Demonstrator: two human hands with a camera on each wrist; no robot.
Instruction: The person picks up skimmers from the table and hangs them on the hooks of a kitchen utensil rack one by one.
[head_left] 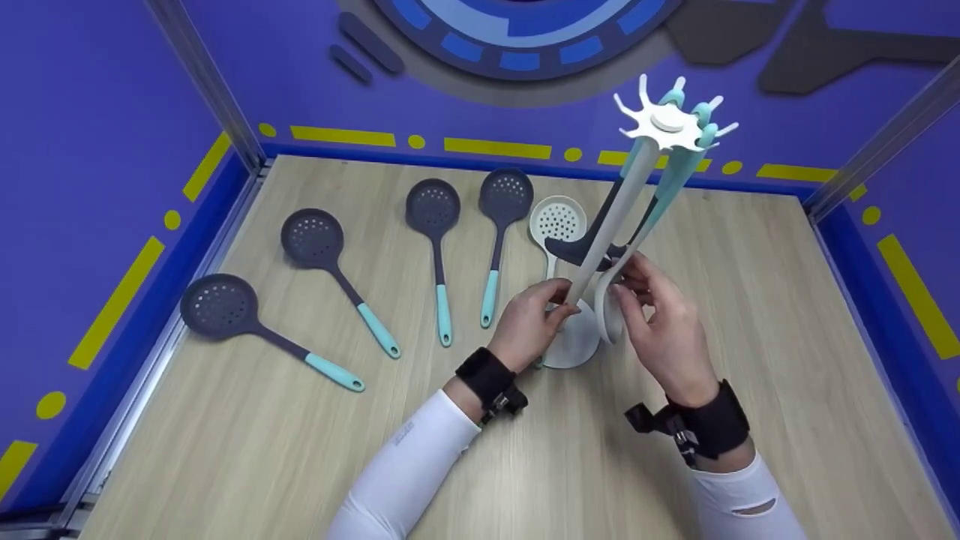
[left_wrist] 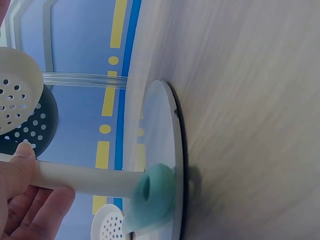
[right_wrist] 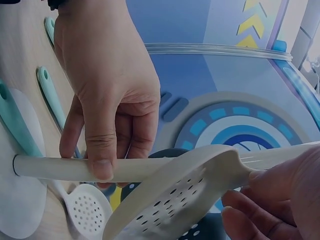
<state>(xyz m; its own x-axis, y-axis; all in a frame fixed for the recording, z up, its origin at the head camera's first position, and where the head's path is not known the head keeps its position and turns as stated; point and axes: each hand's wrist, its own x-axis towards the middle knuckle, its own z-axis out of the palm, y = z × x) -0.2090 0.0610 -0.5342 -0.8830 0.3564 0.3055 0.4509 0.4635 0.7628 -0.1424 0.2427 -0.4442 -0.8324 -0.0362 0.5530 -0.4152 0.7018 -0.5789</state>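
Observation:
A white utensil stand has a hooked crown (head_left: 667,120), a slim pole (head_left: 619,214) and a round grey base (head_left: 574,349). My left hand (head_left: 525,322) grips the pole low down, its thumb and fingers around it in the left wrist view. The right hand (head_left: 667,330) pinches a white skimmer (head_left: 610,311) at the neck, just above its perforated bowl (right_wrist: 175,200). That skimmer's turquoise handle hangs from the crown. Dark skimmers (head_left: 574,250) hang beside it, partly hidden behind the pole and right hand.
Several dark skimmers with turquoise handles lie on the wooden table (head_left: 300,450) to the left, such as the far-left skimmer (head_left: 221,306). Behind the stand lies another white skimmer (head_left: 559,219), its handle end beside the base. Blue panels (head_left: 97,187) wall in the table.

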